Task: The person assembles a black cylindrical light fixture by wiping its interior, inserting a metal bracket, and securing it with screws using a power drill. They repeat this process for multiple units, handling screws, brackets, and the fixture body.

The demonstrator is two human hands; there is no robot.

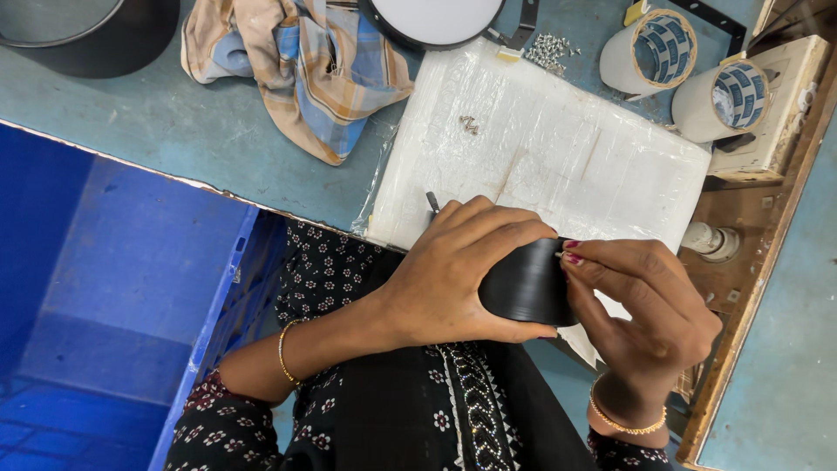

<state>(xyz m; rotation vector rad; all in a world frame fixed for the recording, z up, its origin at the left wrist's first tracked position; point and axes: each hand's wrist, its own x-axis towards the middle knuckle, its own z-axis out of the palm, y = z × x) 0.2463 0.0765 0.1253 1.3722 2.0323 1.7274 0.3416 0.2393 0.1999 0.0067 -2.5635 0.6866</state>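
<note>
My left hand (458,270) wraps around a black round ribbed part (527,288), held over my lap at the near edge of a white foam board (558,148) wrapped in clear film. My right hand (645,305) pinches the part's right rim with thumb and fingertips. A thin dark tool tip (432,201) sticks out above my left fingers. A small bright screw (470,125) lies on the board, apart from both hands.
A blue plastic crate (122,296) stands at the left. On the blue-grey table (218,131) lie a checked cloth (305,65), a pile of screws (549,51), two tape rolls (649,48) (728,96) and a round white-faced fixture (436,17).
</note>
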